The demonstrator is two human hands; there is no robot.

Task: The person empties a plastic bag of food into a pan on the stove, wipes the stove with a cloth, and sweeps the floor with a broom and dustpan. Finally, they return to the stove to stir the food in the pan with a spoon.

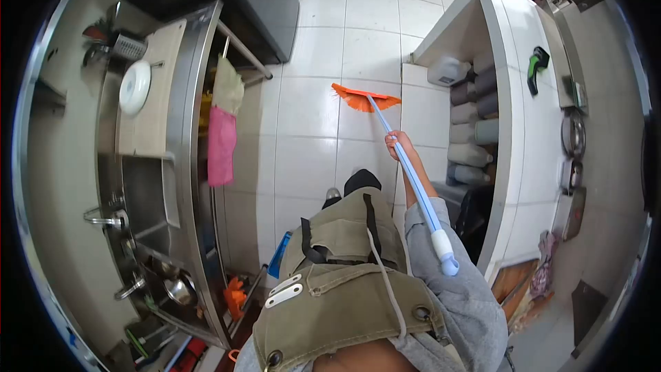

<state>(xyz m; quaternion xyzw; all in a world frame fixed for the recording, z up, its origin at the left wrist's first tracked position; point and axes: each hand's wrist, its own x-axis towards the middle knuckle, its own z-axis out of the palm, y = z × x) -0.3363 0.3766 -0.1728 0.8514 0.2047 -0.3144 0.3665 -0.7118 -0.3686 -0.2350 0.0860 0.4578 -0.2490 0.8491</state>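
Observation:
My right hand [396, 142] is wrapped round the light blue handle of a broom [416, 182], near its lower part. The broom's orange bristle head [365, 98] rests on the white tiled floor [303, 117] ahead of me. The handle's white and blue top end lies over my grey right sleeve. My left hand does not show. A blue object [279, 255] sticks out by my left side, and what holds it, if anything, is hidden.
On the left runs a steel sink counter [200, 131] with pink and pale cloths [222, 145] hanging from a rail. A white tiled counter [520, 124] stands on the right, with bottles [470, 155] on its lower shelf. A dark cabinet [265, 7] is ahead left.

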